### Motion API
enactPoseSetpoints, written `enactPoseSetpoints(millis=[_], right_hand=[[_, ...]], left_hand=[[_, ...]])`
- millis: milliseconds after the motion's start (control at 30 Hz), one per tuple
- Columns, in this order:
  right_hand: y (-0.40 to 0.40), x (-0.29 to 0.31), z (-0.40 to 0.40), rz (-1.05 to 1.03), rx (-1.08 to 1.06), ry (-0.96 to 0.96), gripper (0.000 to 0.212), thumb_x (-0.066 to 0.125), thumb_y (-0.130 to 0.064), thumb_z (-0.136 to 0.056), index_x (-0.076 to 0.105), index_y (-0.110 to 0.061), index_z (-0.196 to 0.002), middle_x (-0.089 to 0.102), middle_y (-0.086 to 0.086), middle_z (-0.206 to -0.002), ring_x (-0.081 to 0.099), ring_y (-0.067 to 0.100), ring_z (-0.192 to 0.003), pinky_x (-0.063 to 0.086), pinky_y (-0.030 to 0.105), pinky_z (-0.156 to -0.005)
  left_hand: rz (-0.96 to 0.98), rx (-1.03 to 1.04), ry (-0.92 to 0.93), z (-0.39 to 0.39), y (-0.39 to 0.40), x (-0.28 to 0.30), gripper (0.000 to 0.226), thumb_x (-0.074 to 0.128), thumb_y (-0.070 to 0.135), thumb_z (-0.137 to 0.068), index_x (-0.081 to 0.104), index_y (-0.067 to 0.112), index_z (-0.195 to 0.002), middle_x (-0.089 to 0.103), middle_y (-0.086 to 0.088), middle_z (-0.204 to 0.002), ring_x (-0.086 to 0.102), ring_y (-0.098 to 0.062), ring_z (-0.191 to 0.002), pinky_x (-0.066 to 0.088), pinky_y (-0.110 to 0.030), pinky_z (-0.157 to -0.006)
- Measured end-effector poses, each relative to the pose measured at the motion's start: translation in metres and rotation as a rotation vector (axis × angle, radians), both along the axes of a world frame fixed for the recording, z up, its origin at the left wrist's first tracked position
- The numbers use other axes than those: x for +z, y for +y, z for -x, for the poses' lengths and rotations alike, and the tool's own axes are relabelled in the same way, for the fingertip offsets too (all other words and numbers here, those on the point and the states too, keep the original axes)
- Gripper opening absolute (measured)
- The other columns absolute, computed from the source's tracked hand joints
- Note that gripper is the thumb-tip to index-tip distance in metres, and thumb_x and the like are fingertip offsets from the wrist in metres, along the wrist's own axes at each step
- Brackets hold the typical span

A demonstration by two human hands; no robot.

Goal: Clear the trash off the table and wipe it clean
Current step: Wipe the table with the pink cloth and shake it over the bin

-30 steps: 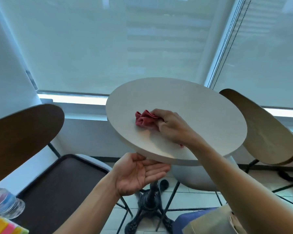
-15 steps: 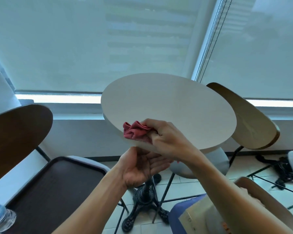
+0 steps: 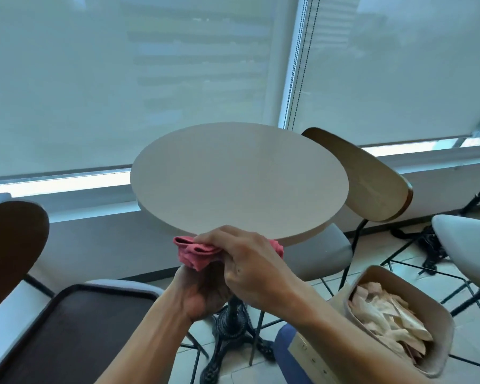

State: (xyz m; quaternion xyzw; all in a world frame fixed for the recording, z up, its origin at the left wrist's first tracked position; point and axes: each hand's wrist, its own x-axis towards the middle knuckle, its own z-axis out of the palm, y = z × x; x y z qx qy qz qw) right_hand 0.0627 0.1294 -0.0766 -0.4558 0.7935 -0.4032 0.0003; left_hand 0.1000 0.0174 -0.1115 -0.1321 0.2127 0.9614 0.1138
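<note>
The round pale wooden table [image 3: 239,181] stands ahead, before the blinds. At its near edge sits the crumpled red cloth [image 3: 198,252], under the right hand [image 3: 250,261] and above the left hand [image 3: 203,295]. The dark rectangular tray [image 3: 75,328] lies lower left, the tan bin of paper scraps [image 3: 399,322] lower right.

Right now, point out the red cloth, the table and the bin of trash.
red cloth [image 3: 198,252]: head view, on the bunched folds left of the right hand.
table [image 3: 233,176]: head view, on the bare round top.
bin of trash [image 3: 444,325]: head view, on its right wall.
</note>
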Motion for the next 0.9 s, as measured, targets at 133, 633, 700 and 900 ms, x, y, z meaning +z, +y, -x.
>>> enactPoseSetpoints(millis=[133,633,700,900], right_hand=[[0.031,-0.007,0.006,0.026,-0.034,0.010,0.058,0.046,0.010,-0.077,0.067,-0.022,-0.120,0.066,-0.007,-0.113,0.062,0.013,-0.101,0.049,0.032,-0.089],[0.254,-0.067,0.087,0.277,-0.518,-0.339,0.042,0.046,0.006,-0.095,0.069,-0.024,-0.114,0.071,-0.006,-0.106,0.066,0.009,-0.103,0.053,0.031,-0.094],[0.279,-0.077,0.097,0.348,-0.554,-0.431,0.040,0.047,0.005,-0.097,0.069,-0.026,-0.108,0.072,-0.006,-0.103,0.068,0.009,-0.100,0.054,0.026,-0.088],[0.332,-0.107,0.121,0.442,-0.663,-0.603,0.028,0.045,0.003,-0.099,0.066,-0.008,-0.114,0.071,0.003,-0.099,0.069,0.011,-0.092,0.053,0.017,-0.077]], left_hand=[[-0.014,-0.065,-0.010,0.007,0.020,-0.004,0.053,0.093,-0.007,-0.035,0.069,-0.006,-0.081,0.067,-0.024,-0.078,0.070,-0.036,-0.063,0.058,-0.039,-0.047],[0.584,-0.436,-0.219,0.127,0.234,-0.062,0.040,0.031,0.012,-0.095,0.065,-0.009,-0.095,0.071,-0.025,-0.089,0.072,-0.033,-0.078,0.060,-0.038,-0.069],[0.803,-0.457,-0.214,0.140,0.262,-0.079,0.038,0.033,0.018,-0.100,0.064,-0.004,-0.105,0.071,-0.021,-0.096,0.070,-0.030,-0.087,0.057,-0.036,-0.077],[1.388,-0.554,0.088,0.161,0.305,-0.103,0.037,0.054,0.023,-0.089,0.066,0.009,-0.121,0.067,-0.003,-0.120,0.066,-0.016,-0.098,0.051,-0.029,-0.088]])
